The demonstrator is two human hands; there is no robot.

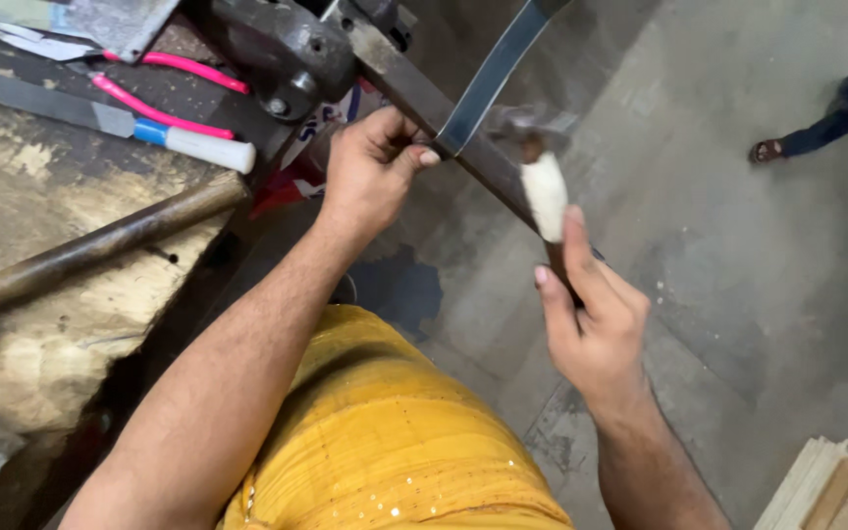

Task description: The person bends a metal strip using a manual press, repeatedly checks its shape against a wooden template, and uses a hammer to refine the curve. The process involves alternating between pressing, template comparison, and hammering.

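Our left hand (370,172) grips a dark metal bar (414,93) clamped in the vise (282,49) at the worktop (41,245) edge. Our right hand (591,314) is closed around a hammer (542,191), its blurred head touching a flat steel strip (493,69) crossing the bar.

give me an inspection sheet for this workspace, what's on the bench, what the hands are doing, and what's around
Surface: worn wooden bench, stained and scuffed.
Job's things: dark metal bar clamped in a vise; flat steel strip laid across it; hammer, blurred.
Clutter: pink-handled tool, long metal rod.
Hands: left hand grips the bar beside the strip; right hand holds the hammer handle.
Cables: nothing seen.
Surroundings: concrete floor; another person's sandalled foot; stacked boards.
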